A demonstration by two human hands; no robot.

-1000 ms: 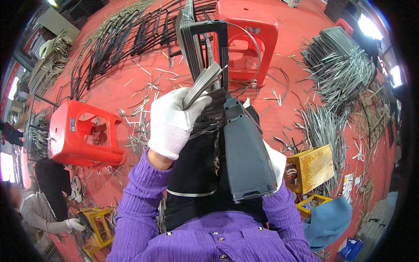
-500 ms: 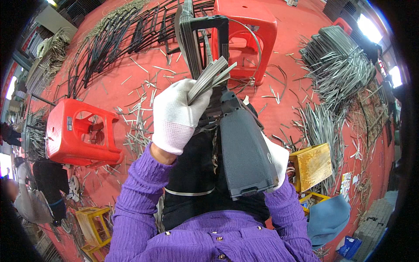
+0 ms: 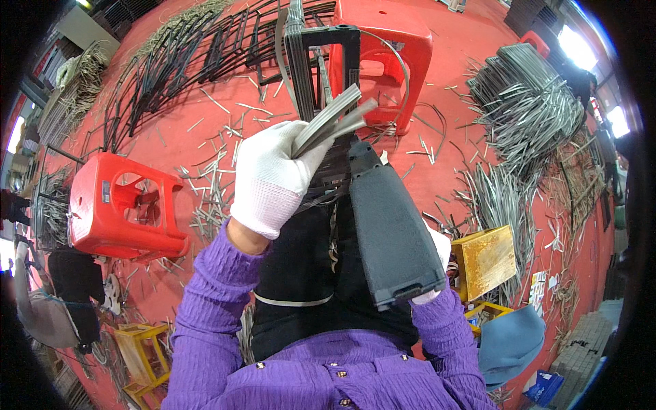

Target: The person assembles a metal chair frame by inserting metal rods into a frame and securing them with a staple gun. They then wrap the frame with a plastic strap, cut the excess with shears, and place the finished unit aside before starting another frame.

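Operator: In the head view I am seeing the white-gloved left hand (image 3: 270, 174), its fingers gripping a fanned bundle of flat, silvery-grey strips (image 3: 326, 119); the free ends are pointing up and rightward, just in front of an open, black rectangular frame (image 3: 352, 65).

Student: And the other side?

Operator: The white-gloved right hand (image 3: 440, 247) is showing only beside a dark-grey, tapered casing (image 3: 393, 229). Its fingers are hiding behind, so I am not able to tell their state.

Student: What is lying beyond?

Operator: A red plastic stool (image 3: 400, 24) is standing behind the frame; rightward, a grey strip heap (image 3: 523, 106) is covering part of the red floor (image 3: 465, 41).
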